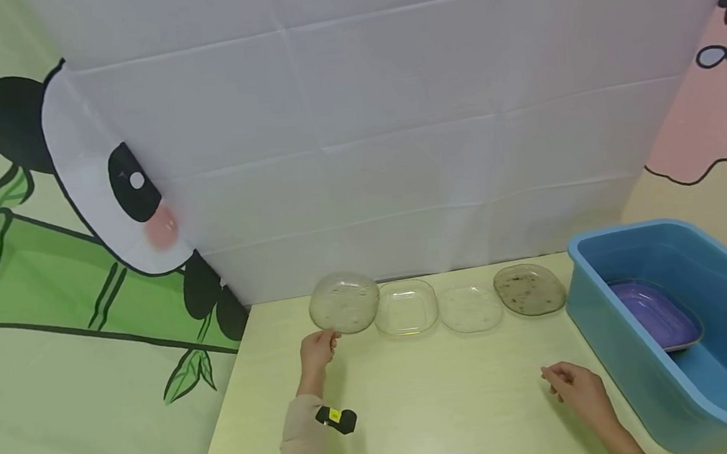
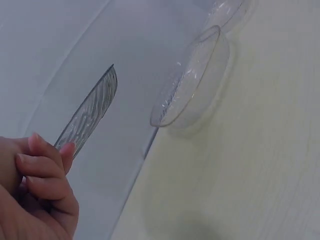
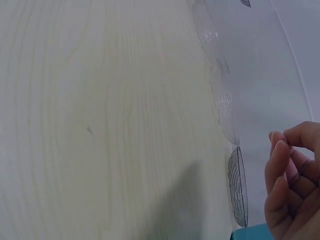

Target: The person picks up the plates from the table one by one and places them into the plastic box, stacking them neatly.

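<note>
My left hand [image 1: 319, 350] pinches the near rim of a clear greyish glass plate [image 1: 344, 302]. In the left wrist view, this plate [image 2: 92, 110] is seen nearly edge-on, raised off the table, between thumb and fingers. To its right stand a squarish clear glass dish [image 1: 406, 310], a rounder clear glass plate [image 1: 471, 309] and a darker greyish glass plate [image 1: 530, 289], in a row along the table's back edge. My right hand [image 1: 582, 389] hovers over the table's right side, fingers loosely curled, thumb near the index finger, holding nothing.
A blue plastic tub [image 1: 626, 334] stands at the right, with a purple dish [image 1: 653, 313] inside. A white cloth [image 1: 395, 145] hangs behind the pale wooden table [image 1: 444, 407]. Cartoon-printed cloth [image 1: 94, 409] covers the left side.
</note>
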Motion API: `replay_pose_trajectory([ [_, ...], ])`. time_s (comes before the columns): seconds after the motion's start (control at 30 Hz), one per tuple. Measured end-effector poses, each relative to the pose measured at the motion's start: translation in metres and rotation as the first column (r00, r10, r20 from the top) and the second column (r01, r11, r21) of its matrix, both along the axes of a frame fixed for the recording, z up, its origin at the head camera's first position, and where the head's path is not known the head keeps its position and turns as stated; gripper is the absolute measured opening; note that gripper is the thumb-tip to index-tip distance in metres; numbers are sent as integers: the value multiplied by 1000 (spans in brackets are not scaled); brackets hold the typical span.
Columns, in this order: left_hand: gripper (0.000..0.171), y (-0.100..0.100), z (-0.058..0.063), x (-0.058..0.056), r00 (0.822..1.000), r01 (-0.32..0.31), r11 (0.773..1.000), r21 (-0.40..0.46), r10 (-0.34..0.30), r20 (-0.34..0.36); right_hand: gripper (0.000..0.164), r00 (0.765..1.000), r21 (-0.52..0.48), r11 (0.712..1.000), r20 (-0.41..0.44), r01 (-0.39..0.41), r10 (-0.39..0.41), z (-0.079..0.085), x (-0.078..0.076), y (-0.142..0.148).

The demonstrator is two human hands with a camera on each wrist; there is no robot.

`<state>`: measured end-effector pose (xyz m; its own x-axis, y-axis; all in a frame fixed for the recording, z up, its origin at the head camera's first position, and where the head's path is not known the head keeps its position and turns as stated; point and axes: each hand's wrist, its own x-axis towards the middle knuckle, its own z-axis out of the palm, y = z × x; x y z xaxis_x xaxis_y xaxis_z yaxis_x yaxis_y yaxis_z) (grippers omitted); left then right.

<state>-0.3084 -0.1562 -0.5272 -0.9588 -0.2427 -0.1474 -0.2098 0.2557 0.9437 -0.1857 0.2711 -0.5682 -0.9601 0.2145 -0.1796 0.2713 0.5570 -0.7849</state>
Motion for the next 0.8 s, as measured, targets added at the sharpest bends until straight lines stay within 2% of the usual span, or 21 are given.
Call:
replay_pose_trajectory([
  [0.27, 27, 18, 19, 15, 992, 129, 992, -1, -129, -11, 27, 1000, 0, 1000, 1, 1, -1, 2, 2, -5],
  [0.47, 27, 25, 27, 26, 973, 232, 972, -28, -232, -12, 27, 1000, 5, 1000, -1, 0, 0, 4, 3, -8],
  [0.63, 27, 32, 29, 32, 943, 332, 941, -63, -333, -3, 26, 1000, -9, 1000, -14, -1, 1, 4, 2, -12],
  [0.8, 28, 40, 27, 38, 893, 448, 886, -119, -450, 10, 27, 1000, -8, 1000, -20, -6, 6, 3, 1, -17],
])
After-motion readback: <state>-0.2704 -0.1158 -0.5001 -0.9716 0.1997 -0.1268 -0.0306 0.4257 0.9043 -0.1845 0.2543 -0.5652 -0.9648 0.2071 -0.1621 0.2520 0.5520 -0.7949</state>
